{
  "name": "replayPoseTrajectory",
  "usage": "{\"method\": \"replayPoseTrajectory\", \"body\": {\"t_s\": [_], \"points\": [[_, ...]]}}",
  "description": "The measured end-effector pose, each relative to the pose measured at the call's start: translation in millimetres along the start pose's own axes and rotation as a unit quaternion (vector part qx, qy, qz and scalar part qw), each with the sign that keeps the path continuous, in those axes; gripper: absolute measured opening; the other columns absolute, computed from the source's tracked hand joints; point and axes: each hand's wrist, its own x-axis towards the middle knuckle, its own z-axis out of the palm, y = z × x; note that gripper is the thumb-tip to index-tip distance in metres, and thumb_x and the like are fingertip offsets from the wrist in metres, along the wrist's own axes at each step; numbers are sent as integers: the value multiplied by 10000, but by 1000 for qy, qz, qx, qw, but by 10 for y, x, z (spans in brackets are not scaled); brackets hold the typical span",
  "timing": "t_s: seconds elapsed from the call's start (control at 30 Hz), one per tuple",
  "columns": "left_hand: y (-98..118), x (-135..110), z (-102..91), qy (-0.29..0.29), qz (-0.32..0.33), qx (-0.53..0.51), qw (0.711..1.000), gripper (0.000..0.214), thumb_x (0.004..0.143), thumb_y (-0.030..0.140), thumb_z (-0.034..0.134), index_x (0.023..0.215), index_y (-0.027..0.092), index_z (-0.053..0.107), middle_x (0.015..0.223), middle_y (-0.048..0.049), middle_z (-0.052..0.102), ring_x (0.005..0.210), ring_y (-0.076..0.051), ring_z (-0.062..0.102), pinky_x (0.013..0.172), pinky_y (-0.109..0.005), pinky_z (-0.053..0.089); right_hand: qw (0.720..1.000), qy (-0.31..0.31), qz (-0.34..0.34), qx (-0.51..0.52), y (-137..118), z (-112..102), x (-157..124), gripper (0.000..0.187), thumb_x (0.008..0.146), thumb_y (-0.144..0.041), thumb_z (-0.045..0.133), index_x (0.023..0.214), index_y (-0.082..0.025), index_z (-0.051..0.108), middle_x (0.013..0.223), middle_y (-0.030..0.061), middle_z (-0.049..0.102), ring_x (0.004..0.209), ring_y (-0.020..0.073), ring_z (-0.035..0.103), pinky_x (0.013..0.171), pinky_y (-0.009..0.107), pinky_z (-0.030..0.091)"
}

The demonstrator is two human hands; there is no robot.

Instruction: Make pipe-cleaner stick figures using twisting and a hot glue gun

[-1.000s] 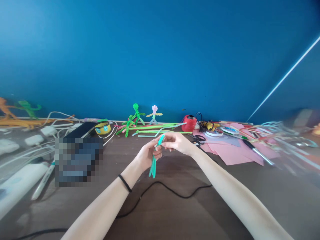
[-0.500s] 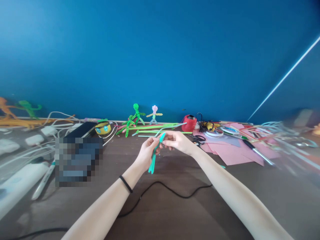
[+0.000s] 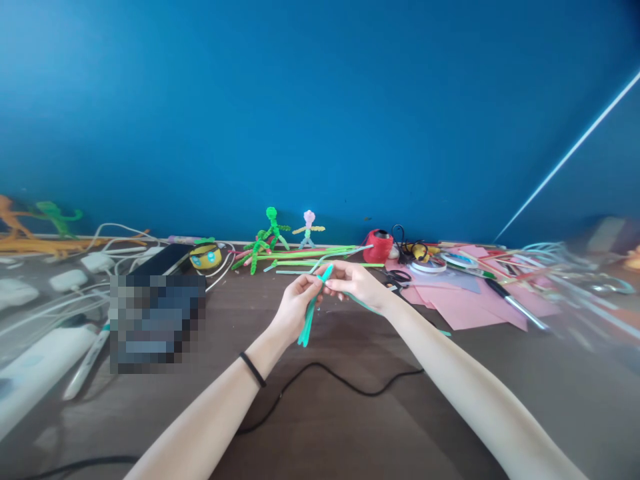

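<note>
Both my hands meet above the middle of the brown table (image 3: 350, 413). My left hand (image 3: 293, 310) is closed round a folded teal pipe cleaner (image 3: 309, 320), whose doubled legs hang down below my fingers. My right hand (image 3: 357, 283) pinches the top of the same pipe cleaner, and a thin teal strand trails from it to the right under my wrist. A black band sits on my left wrist.
A green pipe-cleaner figure (image 3: 271, 230) and a pale one (image 3: 309, 227) stand at the blue wall, with loose green stems (image 3: 310, 257) beside them. A red spool (image 3: 379, 245), scissors (image 3: 397, 277) and pink paper (image 3: 465, 303) lie right. Chargers and white cables (image 3: 65, 280) crowd the left. A black cable (image 3: 345, 383) crosses the table.
My hands have shifted slightly. A thin teal strand now shows trailing to the right below my right wrist. The hanging legs of the pipe cleaner sit a little higher.
</note>
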Motion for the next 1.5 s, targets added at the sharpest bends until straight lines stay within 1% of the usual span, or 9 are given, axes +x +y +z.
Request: {"method": "replayPoseTrajectory", "body": {"t_s": [0.2, 0.43, 0.53, 0.7, 0.97, 1.13, 1.2, 1.3, 1.5], "points": [[4, 3, 7, 5, -8, 1, 1000, 203, 611, 245, 699, 608, 139, 525, 582, -12, 583, 532, -78, 501, 490, -181, 348, 1000, -6, 0, -18, 6, 6, 3, 229, 727, -278, 583, 919, -155, 563, 664, -4, 576, 494, 74, 473, 449, 197, 361], [37, 15, -9, 0, -30, -12, 999, 199, 599, 245, 696, 586, 126, 538, 554, -3, 558, 454, -49, 430, 442, -178, 316, 998, -38, -25, -48, -10, -19, -15, 226, 755, -298, 578, 925, -168, 506, 716, 9, 604, 514, 79, 497, 463, 199, 376], [25, 18, -22, -10, -28, -3, 1000, 198, 596, 245, 698, 576, 123, 543, 539, -2, 546, 439, -46, 415, 429, -178, 305, 997, -47, -24, -56, -50, -27, -41, 232, 759, -287, 582, 929, -176, 470, 720, 6, 604, 526, 80, 502, 481, 201, 389], [-10, 22, -30, -38, -37, 16, 998, 216, 635, 276, 677, 554, 121, 548, 530, -9, 527, 437, -49, 408, 429, -184, 304, 995, -76, 1, -62, -62, -59, -69, 259, 762, -294, 586, 943, -199, 427, 716, -7, 597, 541, 89, 507, 496, 212, 406], [-11, 23, -21, -27, -23, -5, 999, 208, 600, 248, 705, 585, 119, 542, 527, -5, 554, 451, -49, 426, 467, -185, 323, 995, -58, -10, -80, -12, -72, -58, 203, 787, -275, 558, 918, -197, 424, 703, -9, 598, 526, 86, 502, 486, 209, 396], [-19, 39, -36, -47, -32, -3, 998, 181, 626, 242, 689, 676, 112, 573, 625, -27, 606, 539, -67, 498, 528, -185, 359, 996, -47, -6, -75, -34, -86, -49, 182, 782, -249, 559, 902, -184, 438, 703, -11, 603, 513, 76, 501, 475, 199, 381], [-24, 44, -36, -48, -25, 1, 999, 187, 615, 232, 697, 688, 113, 572, 631, -29, 614, 553, -72, 510, 541, -190, 367, 996, -46, -4, -73, -35, -88, -43, 175, 780, -243, 560, 896, -180, 444, 702, -9, 608, 505, 73, 498, 467, 196, 373], [-28, 42, -31, -38, -14, 6, 999, 211, 590, 230, 715, 665, 122, 550, 595, -21, 607, 537, -73, 507, 534, -193, 370, 997, -49, 1, -68, -37, -79, -38, 161, 780, -241, 557, 879, -177, 449, 693, -6, 610, 499, 70, 493, 459, 193, 365], [-30, 30, -36, -44, -16, 12, 999, 225, 606, 250, 706, 674, 131, 528, 594, -18, 603, 530, -67, 498, 522, -184, 372, 996, -44, 5, -80, -42, -74, -37, 133, 777, -222, 550, 856, -168, 458, 677, -7, 604, 485, 68, 484, 455, 196, 351]]}}
